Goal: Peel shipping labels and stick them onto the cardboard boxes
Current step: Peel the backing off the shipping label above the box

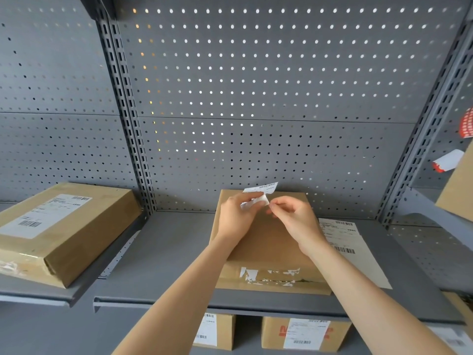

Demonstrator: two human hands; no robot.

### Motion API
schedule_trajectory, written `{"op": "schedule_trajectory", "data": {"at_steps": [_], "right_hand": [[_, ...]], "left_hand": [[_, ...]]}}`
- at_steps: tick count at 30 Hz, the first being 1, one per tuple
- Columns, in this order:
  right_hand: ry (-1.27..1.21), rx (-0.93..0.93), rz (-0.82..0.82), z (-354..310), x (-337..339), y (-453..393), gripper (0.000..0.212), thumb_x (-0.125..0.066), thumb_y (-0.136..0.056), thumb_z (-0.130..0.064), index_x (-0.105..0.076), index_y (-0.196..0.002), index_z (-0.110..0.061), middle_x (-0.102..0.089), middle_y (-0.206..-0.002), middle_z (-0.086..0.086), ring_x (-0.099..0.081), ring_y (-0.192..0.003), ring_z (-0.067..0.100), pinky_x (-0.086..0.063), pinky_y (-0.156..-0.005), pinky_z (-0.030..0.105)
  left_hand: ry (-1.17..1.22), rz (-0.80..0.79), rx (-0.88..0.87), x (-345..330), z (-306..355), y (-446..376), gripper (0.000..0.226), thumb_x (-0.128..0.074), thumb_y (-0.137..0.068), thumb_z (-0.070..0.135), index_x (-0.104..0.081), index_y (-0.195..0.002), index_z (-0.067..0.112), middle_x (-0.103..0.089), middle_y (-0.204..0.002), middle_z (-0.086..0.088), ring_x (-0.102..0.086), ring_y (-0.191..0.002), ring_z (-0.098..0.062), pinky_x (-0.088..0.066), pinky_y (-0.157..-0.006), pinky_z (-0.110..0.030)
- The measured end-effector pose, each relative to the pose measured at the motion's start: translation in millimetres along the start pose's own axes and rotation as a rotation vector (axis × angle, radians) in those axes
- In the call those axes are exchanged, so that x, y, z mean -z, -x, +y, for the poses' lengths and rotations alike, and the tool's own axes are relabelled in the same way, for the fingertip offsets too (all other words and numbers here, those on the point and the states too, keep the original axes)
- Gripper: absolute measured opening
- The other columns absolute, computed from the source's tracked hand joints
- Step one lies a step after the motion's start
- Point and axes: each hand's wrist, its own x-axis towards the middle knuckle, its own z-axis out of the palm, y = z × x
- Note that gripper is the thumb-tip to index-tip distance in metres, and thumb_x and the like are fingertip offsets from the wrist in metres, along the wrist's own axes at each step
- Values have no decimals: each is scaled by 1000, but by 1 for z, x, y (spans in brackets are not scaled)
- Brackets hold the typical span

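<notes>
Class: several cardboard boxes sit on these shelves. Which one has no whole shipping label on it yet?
The middle box, beneath both hands: only torn label scraps near its front edge. The left box and two lower boxes carry whole labels.

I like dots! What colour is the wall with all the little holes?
Grey: the pegboard wall is grey metal with rows of small round holes, seen in the head view.

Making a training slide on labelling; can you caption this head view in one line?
Both hands, left hand and right hand, peel a shipping label above an unlabelled cardboard box on a grey shelf.
</notes>
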Motion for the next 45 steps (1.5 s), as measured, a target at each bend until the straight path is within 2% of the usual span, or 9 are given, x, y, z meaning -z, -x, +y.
{"op": "schedule_trajectory", "data": {"at_steps": [8, 10, 14, 18, 21, 24, 30, 38, 45], "right_hand": [[15, 20, -9, 1, 1, 0, 8, -63, -87, -17, -71, -84, -17, -74, -79, -4, -67, -84, 11, -47, -76, 18], [22, 26, -8, 0, 1, 0, 9, -63, -88, -17, -71, -84, -17, -74, -79, -4, -67, -83, 11, -46, -75, 17], [45, 32, -13, 0, 1, 0, 11, -61, -89, -17, -71, -84, -17, -73, -79, -6, -66, -80, 5, -44, -72, 13], [72, 60, -25, 1, 1, 0, 12, -60, -90, -17, -70, -84, -18, -73, -79, -8, -64, -76, -1, -43, -68, 4], [98, 81, -15, 3, 1, -1, 11, -60, -90, -15, -71, -87, -14, -72, -83, -6, -61, -74, -6, -41, -66, 1], [128, 87, -19, 4, 1, -2, 11, -59, -90, -13, -70, -91, -14, -72, -87, -6, -61, -76, -6, -40, -66, 0], [140, 97, -44, 4, 1, -1, 11, -60, -90, -16, -70, -87, -16, -72, -85, -7, -61, -79, -4, -39, -66, 1], [160, 61, 2, 5, 0, -2, 8, -62, -88, -16, -69, -87, -17, -69, -87, -4, -60, -79, 2, -39, -63, 2], [182, 25, 81, 6, 1, -4, 8, -59, -88, -17, -67, -90, -15, -68, -90, -3, -57, -79, 3, -36, -53, 0]], "left_hand": [[-22, 3, 4, -1, 2, 0, 25, -67, -86, 32, -72, -109, 25, -71, -108, 1, -55, -88, -6, -36, -64, 3], [-32, -2, 2, -1, 1, 0, 25, -68, -85, 32, -72, -109, 25, -70, -110, 2, -58, -92, -8, -39, -67, -4], [-85, 31, -87, -3, -1, -1, 27, -69, -84, 27, -70, -111, 22, -64, -115, 3, -56, -105, -15, -44, -87, -24], [-89, 87, -153, -6, -5, -2, 10, -73, -81, 21, -73, -90, 18, -61, -90, 14, -55, -86, -1, -38, -76, -13], [-88, 76, -180, -8, -4, 1, 5, -73, -80, 19, -76, -82, 16, -66, -81, 11, -56, -71, 7, -36, -68, -2], [-92, 54, -170, -8, -2, 1, 9, -74, -80, 25, -77, -82, 17, -65, -76, 14, -56, -72, 12, -35, -68, 1], [-125, 97, -167, -8, -4, 2, 6, -72, -81, 21, -77, -82, 19, -74, -85, 7, -60, -74, -2, -39, -65, -1], [-122, 139, -199, -10, -8, 0, 6, -68, -81, 16, -74, -79, 14, -66, -78, 12, -61, -76, -5, -43, -68, -9], [-8, 201, -80, -5, -6, -1, 7, -59, -88, 15, -64, -84, 15, -59, -73, 20, -56, -72, 12, -38, -63, 0]]}}
